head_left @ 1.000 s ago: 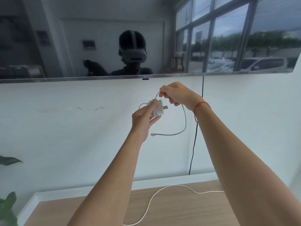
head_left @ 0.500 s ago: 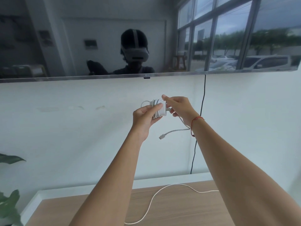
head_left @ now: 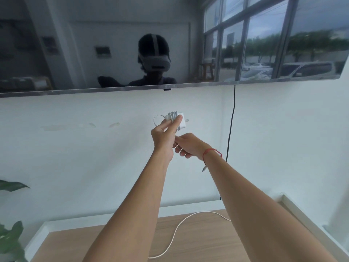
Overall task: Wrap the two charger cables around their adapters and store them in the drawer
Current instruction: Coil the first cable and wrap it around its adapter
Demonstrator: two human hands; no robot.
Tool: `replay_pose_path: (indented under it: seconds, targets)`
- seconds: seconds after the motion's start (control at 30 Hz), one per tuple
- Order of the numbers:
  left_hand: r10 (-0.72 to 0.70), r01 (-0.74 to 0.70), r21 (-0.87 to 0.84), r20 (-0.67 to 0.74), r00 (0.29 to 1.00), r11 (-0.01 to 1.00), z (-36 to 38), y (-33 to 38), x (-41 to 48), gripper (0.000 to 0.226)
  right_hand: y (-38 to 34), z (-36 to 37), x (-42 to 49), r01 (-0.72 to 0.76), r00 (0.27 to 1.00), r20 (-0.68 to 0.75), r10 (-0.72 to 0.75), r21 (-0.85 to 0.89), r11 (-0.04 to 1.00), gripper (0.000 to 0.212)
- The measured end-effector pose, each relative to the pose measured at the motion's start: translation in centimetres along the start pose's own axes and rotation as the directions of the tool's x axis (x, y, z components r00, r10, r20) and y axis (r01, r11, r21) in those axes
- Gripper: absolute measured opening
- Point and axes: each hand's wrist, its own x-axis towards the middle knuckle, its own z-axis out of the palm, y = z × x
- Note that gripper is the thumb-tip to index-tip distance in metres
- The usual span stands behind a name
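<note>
Adapter (head_left: 182, 121) with wound cable (head_left: 173, 115) in left hand (head_left: 162, 138), tail in right hand (head_left: 191, 146).

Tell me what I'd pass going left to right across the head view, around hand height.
Plant leaf, left hand gripping the adapter, right hand pinching its cable, black cord on the wall.

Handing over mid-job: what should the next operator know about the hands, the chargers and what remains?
Left hand grips the adapter, first cable mostly wound round it.
Right hand holds that cable's loose tail; the connector dangles by the wrist.
Second cable lies unwound on the wooden top; its adapter and the drawer are out of view.
Left to do: finish this wrap, wrap the second, store both.
</note>
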Motion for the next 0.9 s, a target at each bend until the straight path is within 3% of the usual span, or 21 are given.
replay_pose_path:
  seconds: [0.1, 0.23, 0.4, 0.6, 0.73, 0.9]
  targets:
    - [0.016, -0.018, -0.071, -0.029, 0.999, 0.997, -0.9, -0.6, 0.7, 0.01, -0.8, -0.9, -0.7, 0.021, 0.995, 0.103, -0.001, -0.195, 0.98, 0.035]
    - [0.032, -0.038, -0.109, -0.056, 0.998, 0.993, -1.7, -1.1, 1.4, 0.019, -3.2, -3.4, -1.6, 0.038, 0.991, 0.132, 0.002, -0.301, 0.953, 0.031]
    - [0.029, -0.028, -0.094, 0.017, 0.999, 0.995, -1.5, -1.2, 1.3, 0.024, -6.9, -5.8, -2.5, 0.111, 0.993, 0.024, -0.113, -0.463, 0.88, 0.024]
    - [0.034, -0.032, -0.084, 0.013, 0.999, 0.996, -1.4, -0.6, 1.4, 0.026, -7.8, -7.7, -2.9, 0.254, 0.963, 0.018, -0.27, -0.407, 0.877, 0.018]
    - [-0.004, 0.006, -0.112, 0.015, 1.0, 0.994, -1.5, -0.7, 1.1, 0.027, -8.7, -8.0, -3.3, 0.259, 0.964, 0.075, -0.254, -0.468, 0.845, 0.015]
    - [-0.051, 0.063, -0.143, 0.089, 0.995, 0.988, -1.6, -0.8, 0.1, 0.022, -8.8, -7.7, -3.1, 0.261, 0.954, 0.01, -0.298, -0.512, 0.819, 0.01]
